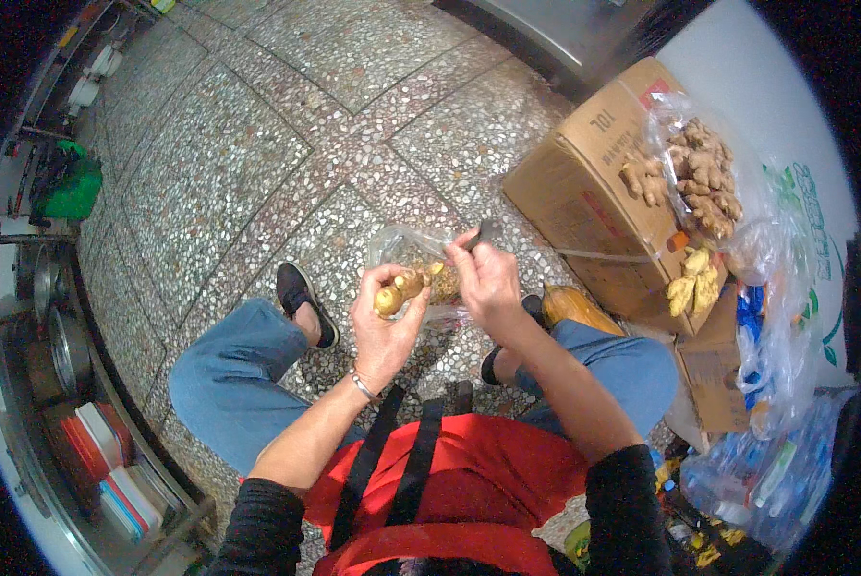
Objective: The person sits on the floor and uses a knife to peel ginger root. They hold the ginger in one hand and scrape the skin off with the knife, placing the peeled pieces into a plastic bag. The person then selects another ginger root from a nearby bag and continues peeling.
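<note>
A partly peeled piece of ginger root (pixel 401 290) is held between the fingers and thumb of my left hand (pixel 387 324). Just right of it, my right hand (pixel 484 277) is closed around a dark-handled tool (pixel 486 232); its working end is hidden. Below both hands a clear plastic bag (pixel 394 245) lies on the floor with brownish scraps in it. Unpeeled ginger (pixel 700 169) sits in and beside a clear bag on a cardboard box (pixel 581 194) at the right. Peeled ginger (pixel 693 284) lies at the box's near edge, by a small orange-brown object (pixel 678 241).
A yellow-orange squash (pixel 578 308) lies on the terrazzo floor by my right knee. A smaller cardboard box (pixel 711 360) and plastic bags (pixel 776 461) stand at the right. Metal shelving (pixel 142 453) with pans and trays runs along the left.
</note>
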A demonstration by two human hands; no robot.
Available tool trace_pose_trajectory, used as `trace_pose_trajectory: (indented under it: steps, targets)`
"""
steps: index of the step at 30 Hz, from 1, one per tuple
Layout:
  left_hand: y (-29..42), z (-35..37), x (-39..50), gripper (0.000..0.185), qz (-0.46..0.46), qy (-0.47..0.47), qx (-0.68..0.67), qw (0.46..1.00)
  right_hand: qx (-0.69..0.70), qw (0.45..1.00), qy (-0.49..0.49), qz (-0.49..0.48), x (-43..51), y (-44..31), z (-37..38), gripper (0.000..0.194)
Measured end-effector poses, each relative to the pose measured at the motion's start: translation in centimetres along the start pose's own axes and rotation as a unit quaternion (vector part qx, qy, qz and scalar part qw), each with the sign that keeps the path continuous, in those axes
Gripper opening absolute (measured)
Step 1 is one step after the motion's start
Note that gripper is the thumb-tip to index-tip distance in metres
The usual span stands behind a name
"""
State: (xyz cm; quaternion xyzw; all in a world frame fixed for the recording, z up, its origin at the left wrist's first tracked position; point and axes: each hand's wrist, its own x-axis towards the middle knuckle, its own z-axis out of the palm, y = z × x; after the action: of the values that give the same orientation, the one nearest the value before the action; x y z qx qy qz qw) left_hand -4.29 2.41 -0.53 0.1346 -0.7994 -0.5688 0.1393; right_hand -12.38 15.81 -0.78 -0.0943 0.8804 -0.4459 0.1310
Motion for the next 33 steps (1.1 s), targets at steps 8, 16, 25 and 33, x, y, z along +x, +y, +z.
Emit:
trace_pose_trajectory:
  steps: [8, 16, 25, 33]
  targets:
    - [-0.3, -0.6, 0.0, 0.029, 0.117, -0.003, 0.039, 0.992, 0.401, 0.906, -0.066, 0.120, 0.3, -0.8, -0.1, 0.011]
    - [0.1, -0.9, 0.0, 0.035, 0.229, -0.040, 0.074, 0.970, 0.120, 0.985, -0.001, -0.125, -0.7, -0.3, 0.4, 0.011]
    - [0.2, -1.1, -0.2, 0.039, 0.273, -0.042, 0.088, 0.957, 0.327, 0.945, 0.012, 0.018, -0.3, -0.4, 0.2, 0.008]
    - [0.0, -1.5, -0.1, 0.042, 0.303, -0.031, 0.118, 0.945, 0.370, 0.924, -0.069, 0.063, -0.4, -1.3, -0.1, 0.009]
